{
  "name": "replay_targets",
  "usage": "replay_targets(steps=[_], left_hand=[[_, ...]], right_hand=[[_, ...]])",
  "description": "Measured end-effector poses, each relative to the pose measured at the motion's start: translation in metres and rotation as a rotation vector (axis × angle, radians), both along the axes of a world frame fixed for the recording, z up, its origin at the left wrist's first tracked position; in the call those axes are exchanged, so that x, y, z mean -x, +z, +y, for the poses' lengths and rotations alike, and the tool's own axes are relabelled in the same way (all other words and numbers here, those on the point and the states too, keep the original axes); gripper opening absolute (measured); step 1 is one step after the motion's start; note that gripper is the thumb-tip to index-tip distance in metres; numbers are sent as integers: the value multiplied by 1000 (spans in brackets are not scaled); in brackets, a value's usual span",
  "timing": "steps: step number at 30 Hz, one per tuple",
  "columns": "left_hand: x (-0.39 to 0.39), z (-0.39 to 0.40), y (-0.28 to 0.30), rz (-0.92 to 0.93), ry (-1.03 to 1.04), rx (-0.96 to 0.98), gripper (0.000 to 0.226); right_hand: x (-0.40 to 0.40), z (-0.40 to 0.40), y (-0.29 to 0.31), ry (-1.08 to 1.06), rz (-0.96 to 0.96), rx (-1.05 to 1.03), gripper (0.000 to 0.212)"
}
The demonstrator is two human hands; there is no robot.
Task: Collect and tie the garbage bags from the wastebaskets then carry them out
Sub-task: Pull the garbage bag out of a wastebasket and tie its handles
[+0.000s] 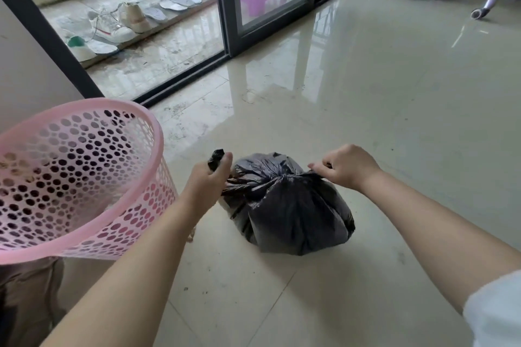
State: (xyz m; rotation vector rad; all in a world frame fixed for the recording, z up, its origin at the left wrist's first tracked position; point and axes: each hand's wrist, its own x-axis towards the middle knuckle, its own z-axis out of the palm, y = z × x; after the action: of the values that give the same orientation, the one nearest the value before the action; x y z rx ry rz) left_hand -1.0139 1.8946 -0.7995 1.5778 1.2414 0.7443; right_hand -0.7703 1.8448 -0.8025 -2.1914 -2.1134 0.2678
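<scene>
Two hands are pulling the knot: left hand (210, 177) and right hand (345, 167) each gripping a twisted tail of the black plastic garbage bag (284, 205), sitting on the floor between them. Soft, crinkly, probably light; the knot looks like the best hold.

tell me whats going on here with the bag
A person is tying a black garbage bag that sits on the tiled floor. The left hand and right hand each grip a twisted end, pulled apart across the knot. A pink wastebasket stands beside it, unlined.
</scene>
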Motion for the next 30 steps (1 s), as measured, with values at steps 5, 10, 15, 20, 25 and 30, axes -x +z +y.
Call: replay_targets(steps=[5, 10, 15, 20, 25, 30], left_hand=[[7, -28, -1, 645, -72, -203, 56], [5, -23, -19, 717, -62, -215, 52], [7, -10, -45, -85, 288, 183, 51], [9, -4, -25, -753, 490, 593, 41], [9, -40, -33, -159, -40, 648, 49], [-21, -36, -33, 23, -48, 383, 43]], right_hand=[[-28, -26, -18, -80, -100, -100, 55], [-21, -25, -23, -68, -120, -50, 52], [-15, -24, -25, -58, -240, 492, 56], [-6, -16, -24, -130, -52, 431, 37], [3, -6, -14, -187, -179, 315, 28], [10, -6, -14, -106, 124, 421, 18]])
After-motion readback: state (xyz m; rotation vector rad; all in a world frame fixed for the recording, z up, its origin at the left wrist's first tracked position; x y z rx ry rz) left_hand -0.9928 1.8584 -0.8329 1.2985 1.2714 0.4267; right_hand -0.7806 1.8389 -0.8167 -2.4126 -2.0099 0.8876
